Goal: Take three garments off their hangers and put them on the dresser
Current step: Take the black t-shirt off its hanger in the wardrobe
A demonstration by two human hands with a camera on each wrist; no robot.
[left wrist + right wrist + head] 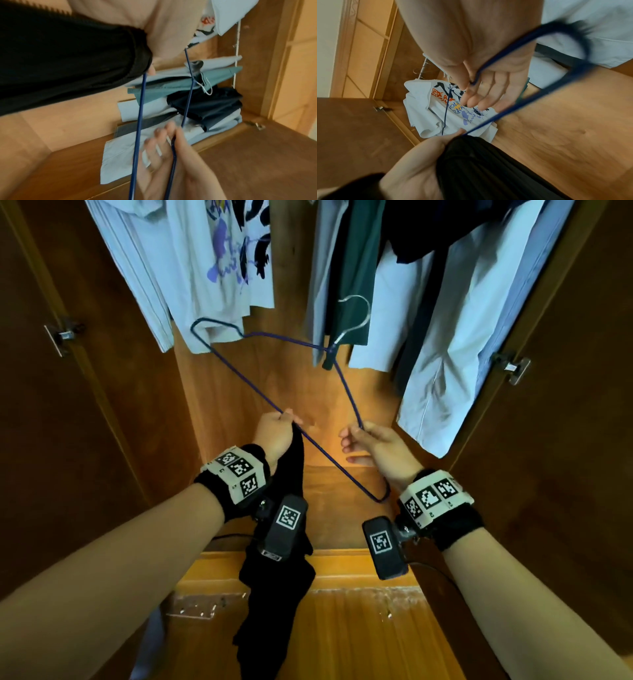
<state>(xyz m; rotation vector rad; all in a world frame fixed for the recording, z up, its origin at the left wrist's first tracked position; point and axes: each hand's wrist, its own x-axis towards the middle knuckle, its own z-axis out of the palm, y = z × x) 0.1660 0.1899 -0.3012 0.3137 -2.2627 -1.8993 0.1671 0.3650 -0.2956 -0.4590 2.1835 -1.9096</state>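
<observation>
— What's nearest you from where you stand?

— The black garment (pixel 274 594). It hangs limp from the left hand (pixel 274 433), which has it bunched in curled fingers together with the bottom bar of a blue wire hanger (pixel 274 337). The cloth is off the hanger frame and drops below the wrist toward the wardrobe's lower ledge.

— And the other hand?

— The right hand (pixel 373 440) pinches the hanger's sloping arm between thumb and forefinger, the other fingers loosely spread. The hanger's near corner loops back beside that wrist.

— How would the garment handle, do you think?

— Soft and light, I'd judge, ribbed or pleated by the wrist view. It will sag and slide, so a gathered fistful near the top looks the safest hold. The hanger is thin, stiff, coated wire with a silvery hook (pixel 356 316), and probably springy.

— Beyond the hanger?

— Past the hook, a dark green garment (pixel 356 268) and pale blue ones hang against the wooden wardrobe (pixel 257 371) back, with a white printed T-shirt (pixel 222 261) left of the hanger. I can't see a dresser.
</observation>
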